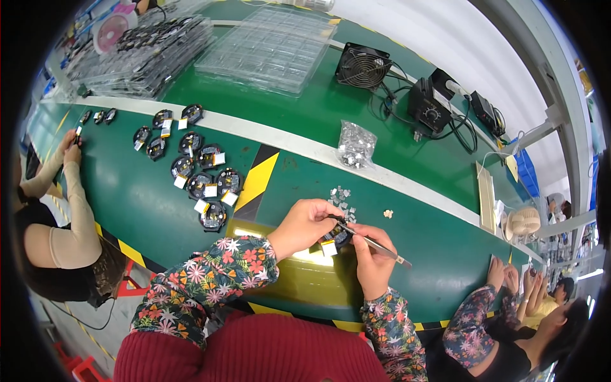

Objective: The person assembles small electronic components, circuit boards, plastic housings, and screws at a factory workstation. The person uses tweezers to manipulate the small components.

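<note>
My left hand (304,228) pinches the edge of a round black device housing (339,238) with a small circuit board inside. From that housing a white battery-like piece (329,247) with a yellow strip sticks out. My right hand (374,262) is closed round metal tweezers (389,252), their tips reaching into the housing beside my left fingertips. What the tips touch is too small to tell. Under my hands lies a shiny yellowish mat (299,280). Just beyond them, small silvery squares (344,198) are scattered on the green table (439,254).
Several similar black housings (210,184) stand at the left, near a striped tape line (257,181). Farther back are a clear bag of small parts (356,145), clear plastic trays (267,48), a black fan (363,65) and a control box (429,105). Co-workers sit on both sides.
</note>
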Action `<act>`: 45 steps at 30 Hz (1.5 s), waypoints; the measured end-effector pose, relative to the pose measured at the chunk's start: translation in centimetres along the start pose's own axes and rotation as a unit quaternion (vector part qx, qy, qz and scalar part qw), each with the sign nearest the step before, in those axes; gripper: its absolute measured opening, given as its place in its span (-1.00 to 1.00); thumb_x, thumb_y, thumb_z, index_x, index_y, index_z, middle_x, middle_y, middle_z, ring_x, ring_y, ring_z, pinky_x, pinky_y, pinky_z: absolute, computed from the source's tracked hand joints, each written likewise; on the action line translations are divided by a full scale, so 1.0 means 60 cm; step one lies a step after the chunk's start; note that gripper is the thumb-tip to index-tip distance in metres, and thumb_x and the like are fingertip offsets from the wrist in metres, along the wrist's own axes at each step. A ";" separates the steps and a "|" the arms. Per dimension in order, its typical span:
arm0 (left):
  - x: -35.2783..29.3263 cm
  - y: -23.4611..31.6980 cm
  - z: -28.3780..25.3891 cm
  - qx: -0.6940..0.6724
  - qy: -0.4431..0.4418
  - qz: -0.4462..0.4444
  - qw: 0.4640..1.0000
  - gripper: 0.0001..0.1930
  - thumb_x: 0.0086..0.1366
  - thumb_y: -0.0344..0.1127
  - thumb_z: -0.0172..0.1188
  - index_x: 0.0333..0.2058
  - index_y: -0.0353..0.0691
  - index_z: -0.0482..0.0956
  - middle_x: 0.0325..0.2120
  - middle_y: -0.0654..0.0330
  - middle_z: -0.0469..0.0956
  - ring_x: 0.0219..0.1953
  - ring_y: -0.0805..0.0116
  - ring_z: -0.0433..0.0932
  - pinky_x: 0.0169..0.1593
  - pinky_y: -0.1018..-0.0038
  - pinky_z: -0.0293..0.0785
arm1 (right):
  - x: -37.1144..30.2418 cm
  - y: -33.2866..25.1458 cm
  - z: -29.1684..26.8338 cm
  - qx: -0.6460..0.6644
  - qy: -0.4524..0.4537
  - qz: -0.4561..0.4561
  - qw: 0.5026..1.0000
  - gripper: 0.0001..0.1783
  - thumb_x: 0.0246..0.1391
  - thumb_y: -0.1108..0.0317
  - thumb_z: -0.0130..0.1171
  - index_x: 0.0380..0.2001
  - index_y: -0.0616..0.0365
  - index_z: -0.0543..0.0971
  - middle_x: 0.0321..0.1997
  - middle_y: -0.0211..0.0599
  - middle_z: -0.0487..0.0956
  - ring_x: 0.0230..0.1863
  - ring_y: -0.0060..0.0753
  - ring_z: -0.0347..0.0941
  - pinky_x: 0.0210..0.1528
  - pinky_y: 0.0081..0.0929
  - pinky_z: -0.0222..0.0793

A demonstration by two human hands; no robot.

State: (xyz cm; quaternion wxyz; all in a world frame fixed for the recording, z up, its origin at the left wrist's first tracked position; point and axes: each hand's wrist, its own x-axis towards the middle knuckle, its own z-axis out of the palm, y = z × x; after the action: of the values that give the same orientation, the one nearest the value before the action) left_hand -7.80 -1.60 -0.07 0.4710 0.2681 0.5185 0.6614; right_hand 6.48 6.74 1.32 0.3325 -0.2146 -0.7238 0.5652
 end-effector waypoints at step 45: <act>-0.029 0.027 0.034 0.277 0.079 0.182 0.940 -0.83 0.08 -0.52 0.03 -0.30 -0.28 0.40 -0.40 0.09 0.43 -0.37 0.24 0.45 -0.34 0.45 0.36 | 0.026 -0.035 0.018 0.164 0.081 0.102 0.978 -0.80 0.03 0.54 0.07 -0.23 0.34 0.45 -0.26 -0.20 0.53 -0.22 -0.49 0.46 -0.12 -0.60 0.35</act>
State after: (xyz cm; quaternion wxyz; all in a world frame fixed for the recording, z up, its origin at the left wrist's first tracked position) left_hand -5.92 -2.29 2.33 0.2072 0.4245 0.6592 0.5850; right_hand 4.79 6.50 3.55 0.3609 -0.2751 -0.5662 0.6881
